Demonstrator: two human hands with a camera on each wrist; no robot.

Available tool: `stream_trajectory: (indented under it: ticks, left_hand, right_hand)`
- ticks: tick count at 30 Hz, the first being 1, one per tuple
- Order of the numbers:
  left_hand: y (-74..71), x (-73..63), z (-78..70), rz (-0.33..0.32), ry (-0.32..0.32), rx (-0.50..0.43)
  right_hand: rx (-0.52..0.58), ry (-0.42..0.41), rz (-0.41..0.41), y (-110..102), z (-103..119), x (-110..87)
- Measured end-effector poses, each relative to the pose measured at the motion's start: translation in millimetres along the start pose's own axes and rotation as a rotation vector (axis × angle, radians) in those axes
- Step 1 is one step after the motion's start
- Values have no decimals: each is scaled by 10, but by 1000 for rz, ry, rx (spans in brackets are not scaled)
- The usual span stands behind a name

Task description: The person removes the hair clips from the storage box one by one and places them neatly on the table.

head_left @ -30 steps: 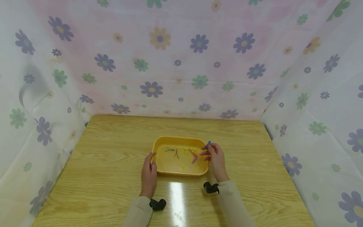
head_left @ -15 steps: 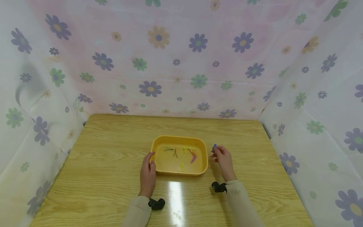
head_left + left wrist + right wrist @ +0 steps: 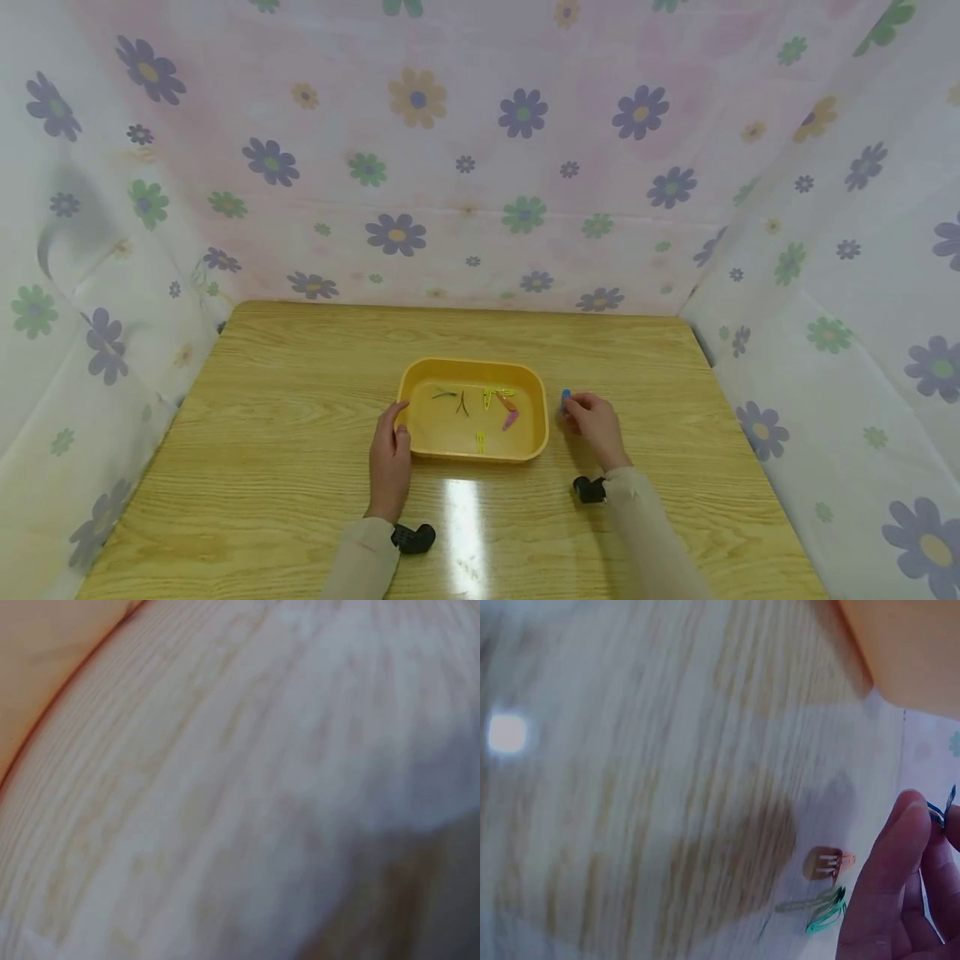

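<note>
A yellow tray (image 3: 442, 433) holds several snap hair clips, among them a pink clip (image 3: 511, 419), an orange clip (image 3: 505, 402) and a yellow clip (image 3: 480, 442). My left hand (image 3: 390, 467) holds the tray by its left end, fingers at the rim. Just right of the tray, my right hand (image 3: 598, 425) pinches a blue hair clip (image 3: 566, 397) between thumb and fingertips. The right wrist view has this blue clip (image 3: 937, 814) at its right edge. Below that hand, green clips (image 3: 827, 915) and a coral-coloured clip (image 3: 846, 859) lie on the table.
The tray stands mid-way on a wood-grain table (image 3: 300, 367). A flowered cloth (image 3: 465, 192) hangs behind the table and along both sides. A bright light reflection (image 3: 467, 533) lies on the tabletop in front.
My right hand has moved from over the tray's right end to the table beside it, carrying the blue clip, and has lowered slightly. The left hand stays at the tray.
</note>
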State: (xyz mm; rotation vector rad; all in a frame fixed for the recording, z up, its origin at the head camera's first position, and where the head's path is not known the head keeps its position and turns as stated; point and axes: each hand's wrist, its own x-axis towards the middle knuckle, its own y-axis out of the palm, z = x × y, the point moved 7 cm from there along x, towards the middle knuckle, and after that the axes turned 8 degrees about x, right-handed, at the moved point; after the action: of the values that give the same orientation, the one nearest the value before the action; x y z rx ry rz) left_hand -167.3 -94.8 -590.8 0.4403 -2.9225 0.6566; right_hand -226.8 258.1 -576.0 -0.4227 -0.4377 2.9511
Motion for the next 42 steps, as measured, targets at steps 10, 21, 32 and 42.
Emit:
stream_trajectory:
  ticks: [10,21,32,42]
  left_hand:
    - [-8,16,-2,-11,-2,-3]
    - [5,11,25,9,-6,-5]
    - [7,5,4,2,1,-10]
    - [25,13,34,4,15,-28]
  right_hand:
    - [-264,-21,46,-5,70,83]
    - [-534,-53,165,86,174,108]
    - [-610,-93,139,132,211,107]
    - [-611,-133,126,153,206,120]
